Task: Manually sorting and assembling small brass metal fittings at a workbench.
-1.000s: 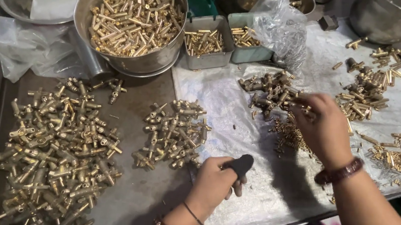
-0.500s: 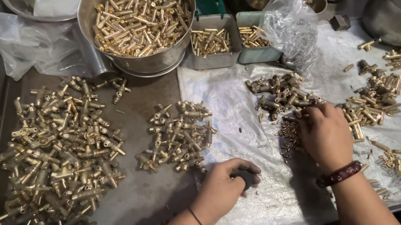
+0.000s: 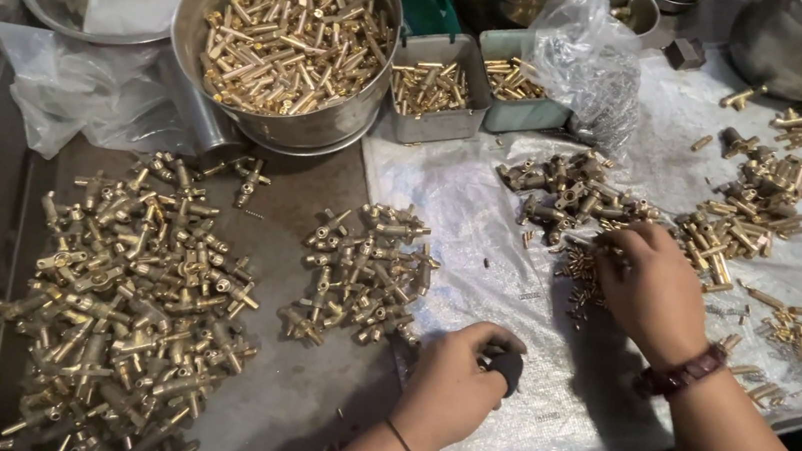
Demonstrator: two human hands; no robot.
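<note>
Left hand (image 3: 451,390) curls around a black tool (image 3: 507,369); right hand (image 3: 650,289), perhaps pinching, picks among small brass bits (image 3: 584,277) beside brass fittings (image 3: 362,272).

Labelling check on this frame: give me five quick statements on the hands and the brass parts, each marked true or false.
1. The left hand is closed around a small black handle-like object. True.
2. The right hand rests on the bare metal table. False: it lies on the clear plastic sheet, fingers in a pile of small brass pieces.
3. The large round steel bowl is filled with brass rod-shaped parts. True.
4. The two small rectangular grey trays are empty. False: both hold brass pieces.
5. The biggest heap of brass fittings lies to the right of the right hand. False: it lies far left, on the dark table.
</note>
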